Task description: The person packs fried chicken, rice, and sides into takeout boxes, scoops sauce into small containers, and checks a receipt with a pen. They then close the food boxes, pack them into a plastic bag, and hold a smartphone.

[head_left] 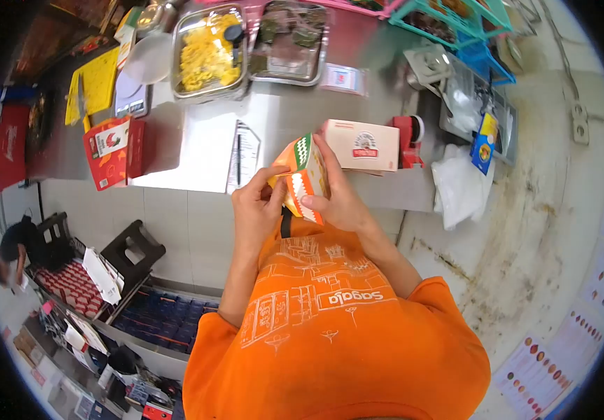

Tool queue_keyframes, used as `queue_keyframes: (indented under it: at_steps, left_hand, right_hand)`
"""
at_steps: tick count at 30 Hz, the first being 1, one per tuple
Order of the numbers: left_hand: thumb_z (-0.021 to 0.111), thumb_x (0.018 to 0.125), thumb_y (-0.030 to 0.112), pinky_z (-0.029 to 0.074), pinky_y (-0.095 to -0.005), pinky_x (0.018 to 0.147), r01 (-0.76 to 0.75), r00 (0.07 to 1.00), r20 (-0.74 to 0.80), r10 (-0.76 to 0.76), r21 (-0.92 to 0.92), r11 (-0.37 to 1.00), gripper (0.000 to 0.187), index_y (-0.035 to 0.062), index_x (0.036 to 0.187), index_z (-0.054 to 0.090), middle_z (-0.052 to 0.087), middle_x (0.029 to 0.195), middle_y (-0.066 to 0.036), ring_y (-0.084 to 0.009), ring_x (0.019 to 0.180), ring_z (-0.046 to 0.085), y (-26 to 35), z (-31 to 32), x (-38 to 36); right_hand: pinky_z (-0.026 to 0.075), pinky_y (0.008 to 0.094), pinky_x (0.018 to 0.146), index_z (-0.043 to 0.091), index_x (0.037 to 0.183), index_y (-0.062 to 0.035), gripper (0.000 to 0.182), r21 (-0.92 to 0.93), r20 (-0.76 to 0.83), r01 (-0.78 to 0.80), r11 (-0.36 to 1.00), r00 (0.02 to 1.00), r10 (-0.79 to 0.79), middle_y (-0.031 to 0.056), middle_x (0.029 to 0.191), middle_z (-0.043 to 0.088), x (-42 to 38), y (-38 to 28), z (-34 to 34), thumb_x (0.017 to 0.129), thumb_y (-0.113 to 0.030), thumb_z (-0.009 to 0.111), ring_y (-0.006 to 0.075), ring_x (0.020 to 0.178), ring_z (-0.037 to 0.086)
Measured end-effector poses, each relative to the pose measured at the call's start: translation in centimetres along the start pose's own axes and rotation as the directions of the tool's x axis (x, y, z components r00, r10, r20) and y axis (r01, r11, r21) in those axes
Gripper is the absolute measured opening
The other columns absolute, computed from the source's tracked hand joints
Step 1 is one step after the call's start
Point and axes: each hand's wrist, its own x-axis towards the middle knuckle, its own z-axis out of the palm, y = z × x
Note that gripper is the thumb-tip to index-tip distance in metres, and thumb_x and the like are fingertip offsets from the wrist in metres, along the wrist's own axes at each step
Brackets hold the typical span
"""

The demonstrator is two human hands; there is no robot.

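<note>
An orange, green and white printed food carton (305, 173) is held up in front of my chest, just over the near edge of the steel table. My right hand (340, 196) wraps its right side, the thumb pressing on the front face. On its left, the fingers of my left hand (258, 199) are bent and pinch at the carton's edge or flap; exactly what they grip is partly hidden. Right behind the carton lies a cream box (361, 145) with a red logo. To the left, a pen (239, 159) rests on a printed sheet (247, 150).
On the steel table (197, 133) are a red carton (111, 152), a scale (131, 103), a yellow cutting board (95, 84) with a knife, a tray of yellow food (207, 59), a second tray (288, 42), a red tape dispenser (408, 140) and plastic bags (463, 182). Another person (15, 248) is far left.
</note>
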Motion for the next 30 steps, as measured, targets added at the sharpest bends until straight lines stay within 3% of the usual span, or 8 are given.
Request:
queue_keyframes:
  at_steps: [6, 13, 17, 20, 24, 26, 28, 30]
  left_hand:
    - [0.057, 0.095, -0.001, 0.042, -0.0201, 0.055, 0.034, 0.999, 0.033, -0.023, -0.392, 0.919, 0.027, 0.0000, 0.121, 0.066, 0.062, 0.071, 0.001, -0.0029, 0.063, 0.052, 1.8, 7.3, -2.4]
    - [0.056, 0.095, 0.000, 0.055, -0.0257, 0.080, 0.049, 0.977, 0.215, -0.001, -0.215, 0.975, 0.043, -0.0060, 0.137, 0.049, 0.069, 0.109, -0.013, -0.0122, 0.094, 0.065, 3.4, 10.6, -4.3]
    - [0.078, 0.083, 0.039, 0.042, -0.0381, 0.108, 0.479, 0.856, 0.515, 0.040, -0.821, 0.310, 0.096, 0.0038, 0.153, 0.023, 0.037, 0.151, -0.013, -0.0218, 0.136, 0.043, 2.1, 10.8, -4.8]
    - [0.084, 0.068, 0.056, 0.041, -0.0405, 0.109, 0.571, 0.799, 0.601, -0.028, -0.742, 0.351, 0.117, 0.0023, 0.153, 0.022, 0.037, 0.150, -0.013, -0.0248, 0.135, 0.043, 2.0, 12.4, -5.3]
    - [0.091, 0.058, 0.052, 0.044, -0.0381, 0.102, 0.535, 0.496, 0.804, 0.328, -0.581, 0.613, 0.119, 0.0016, 0.148, 0.032, 0.045, 0.143, -0.014, -0.0255, 0.127, 0.049, -0.3, 11.0, -5.0]
    - [0.092, 0.057, 0.049, 0.043, -0.0380, 0.100, 0.230, 0.220, 0.809, 0.545, -0.586, 0.777, 0.114, 0.0015, 0.145, 0.037, 0.048, 0.139, -0.016, -0.0279, 0.123, 0.051, 2.6, 11.1, -4.2]
    - [0.091, 0.058, 0.044, 0.040, -0.0393, 0.100, -0.049, -0.001, 0.806, 0.592, -0.591, 0.805, 0.109, 0.0012, 0.144, 0.040, 0.051, 0.135, -0.018, -0.0326, 0.120, 0.051, 7.0, 12.3, -3.6]
    - [0.091, 0.058, 0.043, 0.041, -0.0384, 0.099, -0.078, 0.009, 0.832, 0.554, -0.552, 0.830, 0.109, 0.0012, 0.145, 0.040, 0.050, 0.136, -0.017, -0.0306, 0.121, 0.052, 6.9, 12.2, -3.6]
  right_hand:
    - [0.025, 0.0423, 0.116, 0.019, 0.153, 0.0001, 0.099, 0.375, -0.054, 0.005, 0.927, 0.998, 0.017, 0.0230, 0.148, 0.034, -5.1, 1.4, -6.2, 0.077, -0.038, 0.070, 0.0333, 0.142, 0.031]
    - [0.025, 0.0493, 0.113, 0.026, 0.150, 0.0002, 0.100, -0.196, -0.168, 0.154, 0.968, 0.968, -0.188, 0.0262, 0.145, 0.035, -7.5, 2.0, -8.4, 0.074, -0.044, 0.073, 0.0424, 0.136, 0.033]
    - [0.024, 0.0528, 0.112, 0.034, 0.148, -0.0055, 0.101, -0.432, 0.094, 0.473, 0.768, 0.870, -0.483, 0.0236, 0.146, 0.035, -8.5, 0.9, -10.4, 0.067, -0.048, 0.078, 0.0439, 0.136, 0.032]
    - [0.033, 0.0503, 0.107, 0.048, 0.138, -0.0101, 0.082, -0.233, 0.193, 0.557, 0.797, 0.830, -0.523, 0.0184, 0.143, 0.044, -10.2, 0.6, -10.0, 0.070, -0.043, 0.080, 0.0377, 0.131, 0.042]
    - [0.050, 0.0321, 0.086, 0.057, 0.121, -0.0021, 0.039, 0.082, -0.341, 0.061, 0.995, 0.939, -0.029, 0.0095, 0.110, 0.067, -9.1, 7.5, -16.5, 0.097, -0.033, 0.061, 0.0144, 0.098, 0.064]
    - [0.051, 0.0327, 0.063, 0.065, 0.109, -0.0014, 0.029, -0.104, -0.708, -0.280, 0.954, 0.695, 0.127, 0.0098, 0.087, 0.068, -7.1, 9.6, -21.8, 0.100, -0.027, 0.054, 0.0181, 0.074, 0.067]
    - [0.053, 0.0320, 0.060, 0.067, 0.109, 0.0004, 0.033, -0.501, -0.580, -0.516, 0.695, 0.796, 0.173, 0.0110, 0.093, 0.070, -6.8, 18.5, -26.6, 0.099, -0.029, 0.055, 0.0184, 0.075, 0.069]
    - [0.054, 0.0298, 0.062, 0.067, 0.110, 0.0003, 0.034, 0.017, -0.441, -0.637, 0.771, 0.687, 0.577, 0.0125, 0.095, 0.071, -6.2, 17.0, -26.2, 0.099, -0.030, 0.057, 0.0215, 0.079, 0.070]
